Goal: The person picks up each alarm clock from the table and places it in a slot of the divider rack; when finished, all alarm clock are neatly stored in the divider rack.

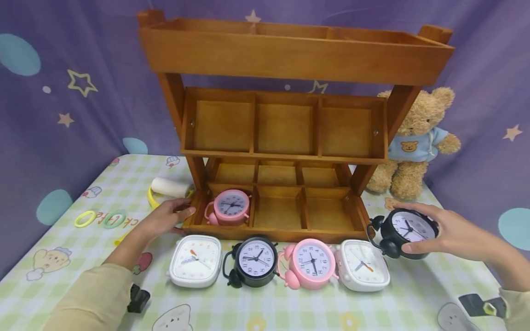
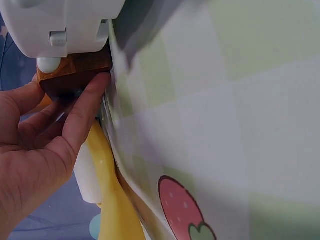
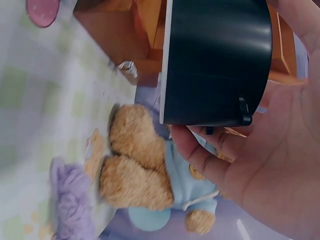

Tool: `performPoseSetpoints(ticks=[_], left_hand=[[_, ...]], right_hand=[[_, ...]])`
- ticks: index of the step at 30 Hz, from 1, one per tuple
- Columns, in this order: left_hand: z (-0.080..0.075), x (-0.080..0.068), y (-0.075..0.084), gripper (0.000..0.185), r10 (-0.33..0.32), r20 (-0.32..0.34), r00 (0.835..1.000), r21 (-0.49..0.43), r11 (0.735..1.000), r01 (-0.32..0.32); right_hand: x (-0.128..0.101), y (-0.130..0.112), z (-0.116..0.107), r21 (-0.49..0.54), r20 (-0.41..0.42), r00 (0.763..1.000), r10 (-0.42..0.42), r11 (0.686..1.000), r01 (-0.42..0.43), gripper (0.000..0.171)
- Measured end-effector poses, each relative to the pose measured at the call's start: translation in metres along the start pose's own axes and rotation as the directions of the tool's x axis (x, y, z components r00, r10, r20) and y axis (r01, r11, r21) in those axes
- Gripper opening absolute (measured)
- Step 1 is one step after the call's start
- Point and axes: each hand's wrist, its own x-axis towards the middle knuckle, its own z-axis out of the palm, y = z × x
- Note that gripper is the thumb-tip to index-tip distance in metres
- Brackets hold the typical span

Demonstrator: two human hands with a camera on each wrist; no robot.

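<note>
A three-tier wooden shelf (image 1: 290, 234) stands on the checked tablecloth. One pink alarm clock (image 1: 231, 207) sits in its bottom front-left compartment. My left hand (image 1: 187, 207) rests with straight fingers against the shelf's front-left corner (image 2: 75, 75); the thumb (image 2: 95, 100) presses the wood. My right hand (image 1: 402, 228) grips a black twin-bell clock (image 1: 414, 225) just off the shelf's right front corner, above the cloth. In the right wrist view the fingers (image 3: 200, 150) curl under that black clock's casing (image 3: 215, 60). Before the shelf lie a white square clock (image 1: 195, 259), a black clock (image 1: 253, 259), a pink clock (image 1: 310, 263) and another white square clock (image 1: 363, 265).
A teddy bear (image 1: 414, 142) in a blue top sits at the back right, beside the shelf leg. A white roll (image 1: 169, 187) on a yellow band (image 2: 112, 200) lies by my left hand. Two plastic rings (image 1: 99, 219) lie further left. A purple starry curtain hangs behind.
</note>
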Motion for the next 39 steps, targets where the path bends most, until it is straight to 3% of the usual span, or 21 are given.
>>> performPoseSetpoints(ticks=[19,31,39], left_hand=[[0.002,-0.001,-0.001,0.057,-0.003,-0.017,1.0,-0.012,1.0,0.003],[0.002,-0.003,0.001,0.056,0.002,-0.033,0.999,-0.003,1.0,-0.002],[0.002,-0.002,0.001,0.056,-0.008,-0.028,1.0,0.001,1.0,0.008]], right_hand=[[0.047,-0.057,0.002,0.043,0.071,0.995,-0.067,0.997,0.064,0.086],[0.081,-0.092,0.01,-0.008,0.08,0.991,-0.106,0.994,0.107,0.087],[0.102,-0.112,0.019,0.008,0.088,0.978,-0.188,0.982,0.188,0.087]])
